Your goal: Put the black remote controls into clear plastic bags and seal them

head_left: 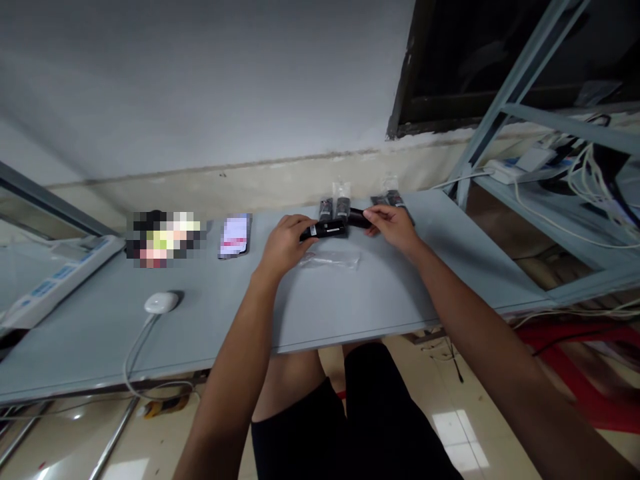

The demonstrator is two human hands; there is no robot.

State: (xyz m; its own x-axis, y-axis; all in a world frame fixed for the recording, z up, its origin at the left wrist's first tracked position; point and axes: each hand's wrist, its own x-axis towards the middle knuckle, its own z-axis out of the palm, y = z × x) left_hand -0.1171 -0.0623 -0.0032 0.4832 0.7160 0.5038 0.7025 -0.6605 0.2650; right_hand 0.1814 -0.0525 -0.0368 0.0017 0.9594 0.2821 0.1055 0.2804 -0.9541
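Both left hand (285, 243) and right hand (395, 227) clamp a black device (327, 230) over the grey table (400, 293), white wall (200, 87) behind.

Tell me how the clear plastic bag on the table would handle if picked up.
The clear bag looks thin and crumpled, so probably floppy and very light. Lying flat on the smooth table, it would likely slide when pushed.

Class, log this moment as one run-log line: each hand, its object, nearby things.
left hand: grips black device | right hand: grips its other end | nearer: clear bag on table | behind: packaged black items
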